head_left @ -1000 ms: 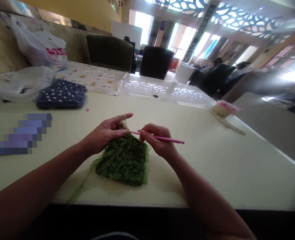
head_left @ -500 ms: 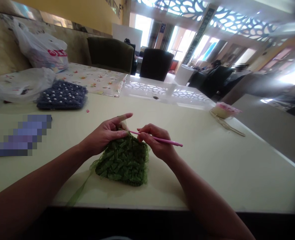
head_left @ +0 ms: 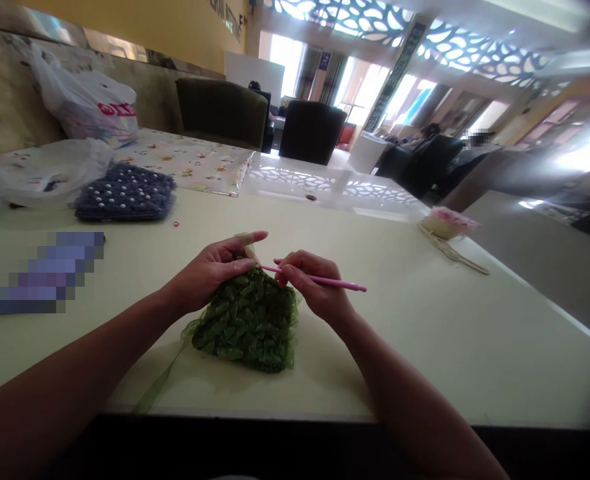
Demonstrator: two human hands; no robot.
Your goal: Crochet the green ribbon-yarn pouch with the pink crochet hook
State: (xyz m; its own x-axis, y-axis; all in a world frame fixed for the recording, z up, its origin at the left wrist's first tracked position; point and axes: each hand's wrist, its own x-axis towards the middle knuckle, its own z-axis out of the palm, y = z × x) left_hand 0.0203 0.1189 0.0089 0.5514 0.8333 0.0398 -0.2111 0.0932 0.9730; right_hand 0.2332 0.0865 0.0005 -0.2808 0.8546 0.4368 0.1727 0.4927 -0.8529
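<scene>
A green ribbon crochet piece point(head_left: 247, 323), ruffled all over, hangs from my hands with its lower edge near the table top. My left hand point(head_left: 217, 270) pinches its upper edge between thumb and fingers, the index finger stretched out to the right. In my right hand point(head_left: 309, 280) is a pink crochet hook point(head_left: 337, 283), held like a pen. The hook's tip meets the top edge of the piece beside my left thumb; the tip itself is hidden. A loose green ribbon point(head_left: 159, 387) trails down to the table's front edge.
A navy beaded piece point(head_left: 125, 193) lies at the back left, near white plastic bags point(head_left: 92, 107). A blurred-out flat object point(head_left: 49, 273) is at the left. On the right stands a pink-topped bundle point(head_left: 447, 223) with cord. Chairs point(head_left: 312, 133) and people are beyond the table point(head_left: 425, 333).
Almost nothing differs. The hook's tip and my left index finger have shifted very slightly, and the whole view has moved a little.
</scene>
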